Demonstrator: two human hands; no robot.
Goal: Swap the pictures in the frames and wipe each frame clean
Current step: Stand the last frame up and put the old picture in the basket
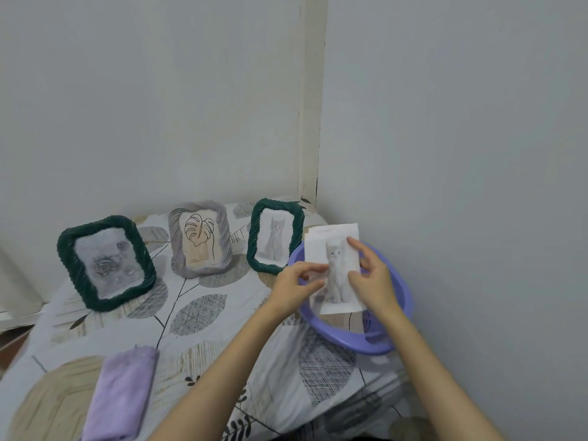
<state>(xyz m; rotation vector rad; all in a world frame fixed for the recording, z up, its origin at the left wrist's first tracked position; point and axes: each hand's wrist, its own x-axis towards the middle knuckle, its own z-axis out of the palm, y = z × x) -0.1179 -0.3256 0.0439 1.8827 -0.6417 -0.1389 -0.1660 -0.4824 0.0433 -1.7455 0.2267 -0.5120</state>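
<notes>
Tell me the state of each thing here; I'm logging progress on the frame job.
Left green frame: upright, holds rose picture.
Grey frame: upright, holds leaf drawing.
Right green frame: upright, holds cat picture.
Loose cat print: out of any frame, held over the basin.
Purple basin: on the bed, papers inside.
Purple cloth: folded, untouched.
Left hand: pinches the print's edge.
Right hand: holds the print.

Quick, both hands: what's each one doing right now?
Left hand: pinching the left edge of the cat picture.
Right hand: gripping the same cat picture on its right side, above the purple basin.
</notes>
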